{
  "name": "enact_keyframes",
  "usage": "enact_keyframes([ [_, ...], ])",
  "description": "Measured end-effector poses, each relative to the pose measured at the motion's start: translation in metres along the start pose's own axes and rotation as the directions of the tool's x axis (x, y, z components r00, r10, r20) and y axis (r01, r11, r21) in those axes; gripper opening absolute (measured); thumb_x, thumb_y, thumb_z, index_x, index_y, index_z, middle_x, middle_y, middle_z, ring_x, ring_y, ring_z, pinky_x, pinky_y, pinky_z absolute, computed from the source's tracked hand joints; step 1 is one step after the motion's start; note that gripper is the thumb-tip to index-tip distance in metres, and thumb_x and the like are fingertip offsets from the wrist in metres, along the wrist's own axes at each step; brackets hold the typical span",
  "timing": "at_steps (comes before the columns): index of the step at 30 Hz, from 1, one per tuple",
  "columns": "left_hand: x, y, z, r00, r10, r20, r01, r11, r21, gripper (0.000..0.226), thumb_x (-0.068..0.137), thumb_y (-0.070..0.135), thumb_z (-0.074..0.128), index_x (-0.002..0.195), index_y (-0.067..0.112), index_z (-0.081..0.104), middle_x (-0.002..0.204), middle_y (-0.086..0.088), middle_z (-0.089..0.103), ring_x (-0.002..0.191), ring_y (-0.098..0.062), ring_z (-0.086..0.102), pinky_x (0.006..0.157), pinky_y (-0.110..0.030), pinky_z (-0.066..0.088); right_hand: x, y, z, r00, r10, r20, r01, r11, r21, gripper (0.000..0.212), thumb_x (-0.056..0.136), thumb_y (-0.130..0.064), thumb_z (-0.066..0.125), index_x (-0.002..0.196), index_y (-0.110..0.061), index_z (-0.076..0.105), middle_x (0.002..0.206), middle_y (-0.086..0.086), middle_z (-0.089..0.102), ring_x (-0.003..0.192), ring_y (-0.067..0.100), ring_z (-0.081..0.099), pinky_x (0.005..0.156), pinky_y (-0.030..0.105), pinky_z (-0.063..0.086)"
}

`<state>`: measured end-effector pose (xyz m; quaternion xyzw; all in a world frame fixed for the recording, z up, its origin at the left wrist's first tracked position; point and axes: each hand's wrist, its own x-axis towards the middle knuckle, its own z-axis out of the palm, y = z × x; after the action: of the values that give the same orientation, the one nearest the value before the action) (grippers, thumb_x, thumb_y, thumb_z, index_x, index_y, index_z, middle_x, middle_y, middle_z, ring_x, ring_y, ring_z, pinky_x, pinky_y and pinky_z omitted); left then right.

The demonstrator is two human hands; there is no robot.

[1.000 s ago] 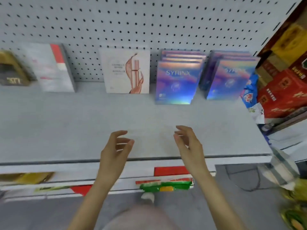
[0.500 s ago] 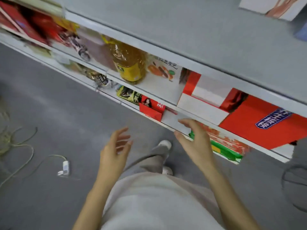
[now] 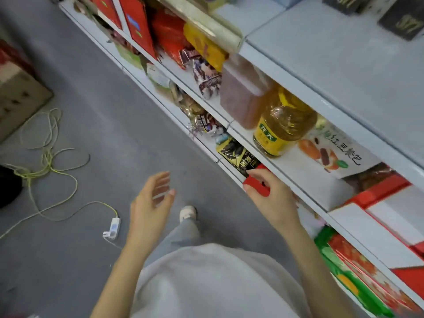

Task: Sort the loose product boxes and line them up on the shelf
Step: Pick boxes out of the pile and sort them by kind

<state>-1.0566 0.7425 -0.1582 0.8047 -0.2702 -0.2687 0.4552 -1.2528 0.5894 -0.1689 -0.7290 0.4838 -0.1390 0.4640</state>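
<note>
The small red cardboard box (image 3: 256,185) sits at the front lip of the low white metal shelf (image 3: 231,172), just beside a black-and-yellow snack packet (image 3: 238,157). The right hand (image 3: 271,198) has hold of it: forefinger curled over the top, thumb tucked against the near corner, the other fingers bent behind. Half a second ago that hand was further along the shelf edge with nothing in it and the box lay untouched off to its left; now the hand has got there and closed on it. The left hand (image 3: 151,199) is much as it was, held over the grey floor (image 3: 119,125), fingers apart and loosely bent, touching nothing. So much of the box is under the fingers that its facing side can't be told; what shows seems to run lengthwise along the shelf's front edge. On the shelf above stand a yellow plastic bottle of cooking oil (image 3: 282,129) and a white bag printed with food pictures (image 3: 332,154). Down on the floor lie a tangled yellow-green cable (image 3: 46,161), a white plug block (image 3: 113,228), and a brown cardboard carton (image 3: 18,97) off by the left.
</note>
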Motion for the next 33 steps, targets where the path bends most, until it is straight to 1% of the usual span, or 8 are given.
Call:
enact_keyframes([
  [4,0.101,0.007,-0.088,0.997,0.016,-0.081,-0.014,1.0,0.017,0.035,0.089,0.007,0.062,0.106,0.037,0.057,0.103,0.013,0.066,0.087,0.008,0.062,0.076,-0.005,0.045,0.083,-0.085,0.05,0.999,-0.037,0.021,0.037,0.999,0.017,0.036,0.086,-0.027,0.069,0.121,-0.028,0.06,0.12,-0.014,0.062,0.114,0.005,0.055,0.1,0.033,0.046],
  [9,0.21,0.028,-0.149,0.992,0.068,-0.107,-0.068,0.998,0.008,0.031,0.089,0.006,0.062,0.11,0.03,0.059,0.1,0.013,0.066,0.084,0.006,0.062,0.073,-0.003,0.043,0.164,-0.174,0.089,0.992,-0.108,0.058,0.106,0.994,0.031,0.038,0.086,-0.026,0.068,0.117,-0.042,0.053,0.119,-0.016,0.059,0.11,0.003,0.055,0.098,0.032,0.046],
  [14,0.298,0.022,-0.152,0.998,0.044,-0.054,-0.045,0.999,-0.013,0.041,0.089,0.009,0.063,0.105,0.046,0.054,0.103,0.019,0.064,0.089,0.005,0.062,0.077,-0.005,0.044,0.257,-0.219,0.127,0.984,-0.135,0.119,0.136,0.991,0.004,0.043,0.086,-0.028,0.069,0.12,-0.044,0.049,0.121,-0.019,0.055,0.113,0.003,0.054,0.098,0.039,0.047],
  [20,0.445,0.02,-0.175,0.999,0.039,0.012,-0.04,0.994,0.102,0.041,0.089,0.016,0.064,0.114,0.045,0.051,0.115,0.009,0.061,0.099,-0.006,0.062,0.088,-0.023,0.048,0.41,-0.273,0.164,0.961,-0.171,0.218,0.189,0.98,-0.066,0.043,0.087,-0.028,0.065,0.127,-0.036,0.051,0.123,-0.016,0.058,0.109,0.002,0.056,0.095,0.032,0.047],
  [26,0.621,0.082,-0.236,0.991,0.115,-0.068,-0.103,0.981,0.162,0.033,0.09,0.012,0.061,0.114,0.034,0.056,0.108,0.006,0.064,0.096,-0.005,0.062,0.086,-0.023,0.047,0.549,-0.369,0.175,0.944,-0.23,0.235,0.256,0.963,-0.085,0.041,0.087,-0.028,0.066,0.125,-0.036,0.052,0.112,-0.023,0.057,0.104,0.0,0.056,0.092,0.028,0.046],
  [29,0.685,0.106,-0.246,0.984,0.152,-0.097,-0.139,0.982,0.129,0.032,0.09,0.011,0.061,0.114,0.033,0.057,0.106,0.01,0.064,0.094,0.0,0.062,0.08,-0.009,0.043,0.607,-0.408,0.174,0.941,-0.259,0.215,0.279,0.958,-0.064,0.04,0.086,-0.032,0.063,0.122,-0.042,0.051,0.114,-0.02,0.059,0.102,0.0,0.056,0.092,0.031,0.049],
  [31,0.721,0.116,-0.243,0.984,0.161,-0.078,-0.153,0.983,0.097,0.033,0.09,0.01,0.061,0.113,0.034,0.056,0.106,0.015,0.063,0.092,0.006,0.06,0.075,0.0,0.04,0.638,-0.429,0.172,0.951,-0.254,0.176,0.262,0.965,-0.02,0.038,0.087,-0.029,0.063,0.121,-0.04,0.052,0.116,-0.019,0.058,0.101,-0.004,0.055,0.09,0.024,0.048],
  [33,0.757,0.123,-0.237,0.985,0.172,-0.012,-0.171,0.983,0.069,0.034,0.09,0.011,0.061,0.114,0.034,0.055,0.108,0.014,0.062,0.094,0.008,0.059,0.075,0.001,0.04,0.666,-0.447,0.171,0.962,-0.251,0.112,0.253,0.967,-0.004,0.035,0.089,-0.024,0.062,0.12,-0.038,0.053,0.116,-0.019,0.058,0.1,-0.007,0.054,0.084,0.014,0.046],
])
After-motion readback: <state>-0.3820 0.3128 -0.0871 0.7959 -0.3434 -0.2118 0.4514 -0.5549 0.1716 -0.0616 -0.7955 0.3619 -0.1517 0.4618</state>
